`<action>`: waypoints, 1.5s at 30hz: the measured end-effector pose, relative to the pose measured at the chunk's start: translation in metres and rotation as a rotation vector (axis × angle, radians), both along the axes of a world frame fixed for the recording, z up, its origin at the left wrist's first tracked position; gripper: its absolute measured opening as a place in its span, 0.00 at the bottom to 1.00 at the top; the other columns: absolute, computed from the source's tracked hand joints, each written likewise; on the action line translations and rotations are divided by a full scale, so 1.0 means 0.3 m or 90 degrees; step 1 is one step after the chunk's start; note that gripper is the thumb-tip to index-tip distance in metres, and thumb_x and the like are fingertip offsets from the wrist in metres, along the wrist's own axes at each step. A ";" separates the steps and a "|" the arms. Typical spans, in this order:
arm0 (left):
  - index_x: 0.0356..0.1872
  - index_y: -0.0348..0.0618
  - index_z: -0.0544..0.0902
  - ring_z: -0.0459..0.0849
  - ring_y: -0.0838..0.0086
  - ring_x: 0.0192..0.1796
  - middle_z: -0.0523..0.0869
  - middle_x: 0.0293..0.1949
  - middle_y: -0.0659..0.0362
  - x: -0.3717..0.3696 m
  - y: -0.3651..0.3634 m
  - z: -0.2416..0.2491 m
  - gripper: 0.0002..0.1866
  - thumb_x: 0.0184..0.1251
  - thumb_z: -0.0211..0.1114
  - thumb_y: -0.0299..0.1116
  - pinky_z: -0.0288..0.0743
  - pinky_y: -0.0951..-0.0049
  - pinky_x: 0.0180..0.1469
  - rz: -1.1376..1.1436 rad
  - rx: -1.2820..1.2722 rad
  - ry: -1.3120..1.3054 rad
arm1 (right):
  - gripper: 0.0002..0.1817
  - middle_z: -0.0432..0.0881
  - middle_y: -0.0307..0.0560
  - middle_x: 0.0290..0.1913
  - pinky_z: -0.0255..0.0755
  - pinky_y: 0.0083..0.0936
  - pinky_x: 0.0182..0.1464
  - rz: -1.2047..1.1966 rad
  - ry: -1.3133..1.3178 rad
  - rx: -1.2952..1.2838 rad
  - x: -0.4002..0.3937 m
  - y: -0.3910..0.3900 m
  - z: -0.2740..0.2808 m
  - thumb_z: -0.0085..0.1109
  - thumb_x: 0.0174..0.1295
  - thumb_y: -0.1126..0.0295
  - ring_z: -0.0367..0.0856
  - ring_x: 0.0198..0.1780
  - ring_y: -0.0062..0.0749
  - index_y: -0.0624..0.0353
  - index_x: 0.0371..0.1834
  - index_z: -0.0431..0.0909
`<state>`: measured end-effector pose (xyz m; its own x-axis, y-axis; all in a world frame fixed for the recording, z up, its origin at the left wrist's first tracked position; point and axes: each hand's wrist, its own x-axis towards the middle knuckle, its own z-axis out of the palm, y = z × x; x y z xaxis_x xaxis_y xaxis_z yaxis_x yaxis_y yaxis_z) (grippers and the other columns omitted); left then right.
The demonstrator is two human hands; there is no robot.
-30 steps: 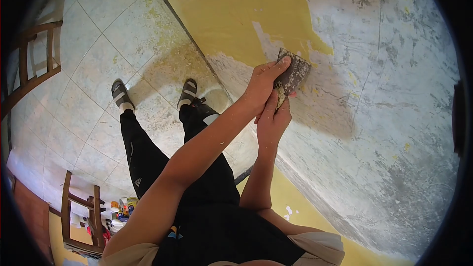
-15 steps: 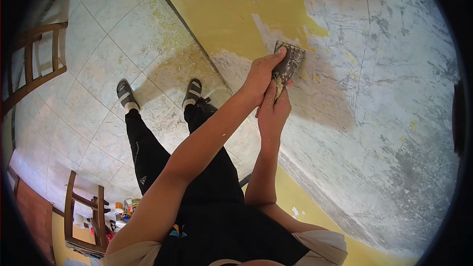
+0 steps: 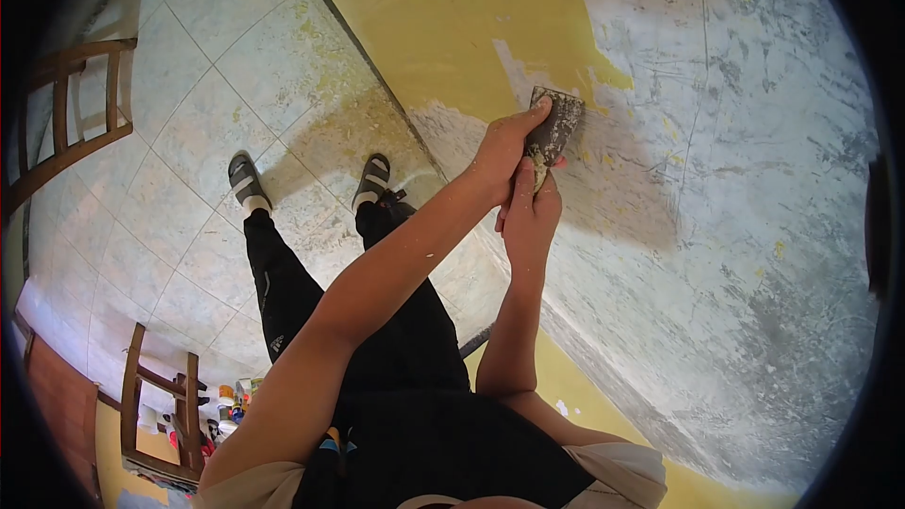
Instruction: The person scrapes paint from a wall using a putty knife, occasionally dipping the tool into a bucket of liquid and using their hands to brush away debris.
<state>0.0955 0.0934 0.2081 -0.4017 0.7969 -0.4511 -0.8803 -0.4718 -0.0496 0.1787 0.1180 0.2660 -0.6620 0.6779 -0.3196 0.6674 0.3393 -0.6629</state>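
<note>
A paint scraper with a dark, paint-crusted blade lies against the wall, its wide edge close to the border of the yellow paint. My left hand is closed around it, thumb pressed along the blade. Lower down, my right hand grips the handle, most of which the fingers hide. Around the blade, the wall is scraped to a whitish-grey surface with scratches and small yellow flecks.
Paint flakes litter the tiled floor by my sandalled feet. Wooden chairs stand at the far left and lower left. Several bottles are beside the lower chair. A dark strip runs where floor meets wall.
The whole view has shifted slightly, with the wall and floor a little lower in frame. Both hands keep their hold on the scraper, which stays near the yellow paint's edge.
</note>
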 end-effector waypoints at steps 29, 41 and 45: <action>0.52 0.50 0.77 0.83 0.66 0.41 0.84 0.39 0.57 0.113 -0.074 -0.088 0.23 0.78 0.56 0.59 0.80 0.61 0.47 0.132 -0.016 0.101 | 0.32 0.86 0.61 0.35 0.77 0.44 0.45 0.179 0.022 0.048 0.107 0.013 0.035 0.52 0.75 0.44 0.87 0.41 0.57 0.65 0.60 0.79; 0.62 0.66 0.77 0.87 0.65 0.50 0.88 0.54 0.59 0.762 -1.804 -0.607 0.22 0.71 0.61 0.57 0.73 0.55 0.49 -0.028 -0.796 -0.047 | 0.36 0.74 0.50 0.15 0.69 0.41 0.18 -0.159 -0.268 -0.322 1.415 0.114 -0.545 0.55 0.69 0.37 0.76 0.14 0.43 0.68 0.28 0.78; 0.64 0.59 0.78 0.88 0.64 0.51 0.89 0.53 0.56 0.771 -2.121 -0.374 0.23 0.71 0.63 0.51 0.70 0.53 0.56 -0.449 -0.987 0.004 | 0.38 0.78 0.53 0.25 0.72 0.43 0.23 -0.365 -0.327 -0.365 1.786 -0.133 -0.480 0.54 0.69 0.35 0.79 0.22 0.42 0.70 0.38 0.76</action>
<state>0.3269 -0.5430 0.0958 -0.1936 -0.3455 -0.9182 -0.9224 0.3829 0.0504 0.7145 0.0780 0.1222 0.0360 0.5051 -0.8623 0.8863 -0.4148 -0.2060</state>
